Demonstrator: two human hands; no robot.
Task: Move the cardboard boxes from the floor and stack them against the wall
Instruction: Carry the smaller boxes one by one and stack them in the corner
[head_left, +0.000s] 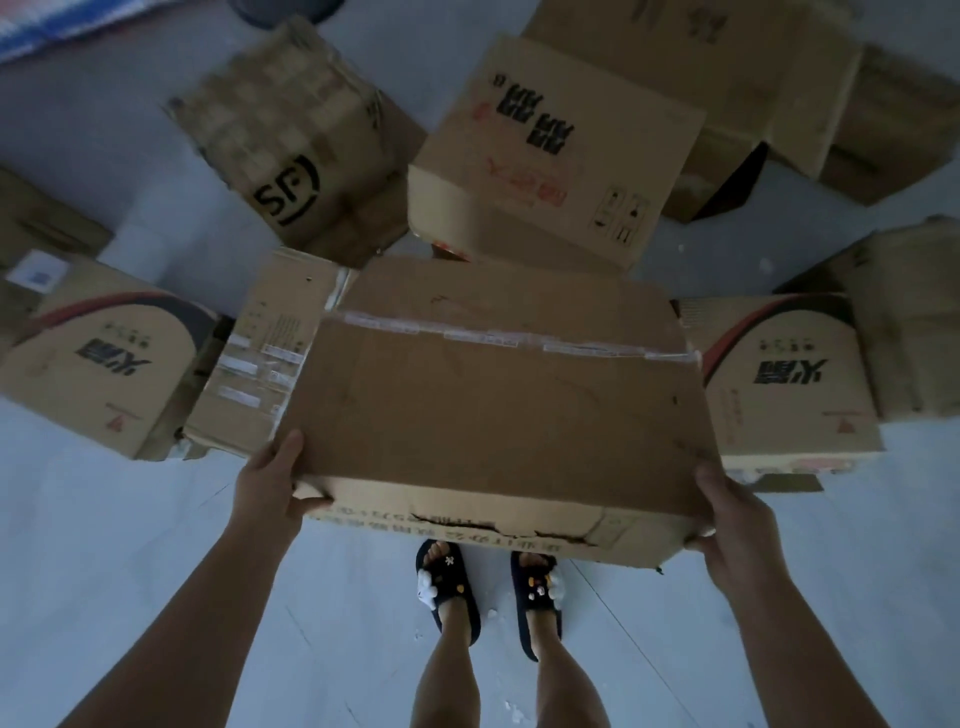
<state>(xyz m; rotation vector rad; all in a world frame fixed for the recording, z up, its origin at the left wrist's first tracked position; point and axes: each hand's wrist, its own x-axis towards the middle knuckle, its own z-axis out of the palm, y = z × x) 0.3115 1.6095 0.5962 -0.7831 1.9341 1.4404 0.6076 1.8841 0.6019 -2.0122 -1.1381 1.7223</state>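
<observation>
Though taped shut, the held cardboard box (493, 410) is torn.

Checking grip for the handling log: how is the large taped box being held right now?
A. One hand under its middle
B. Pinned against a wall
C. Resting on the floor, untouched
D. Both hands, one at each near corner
D: the left hand and right hand grip the near corners of the large taped box, held above the feet.

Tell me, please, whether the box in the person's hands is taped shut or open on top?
Taped shut: the held box has clear tape along its closed top seam, though its near side is torn.
</observation>
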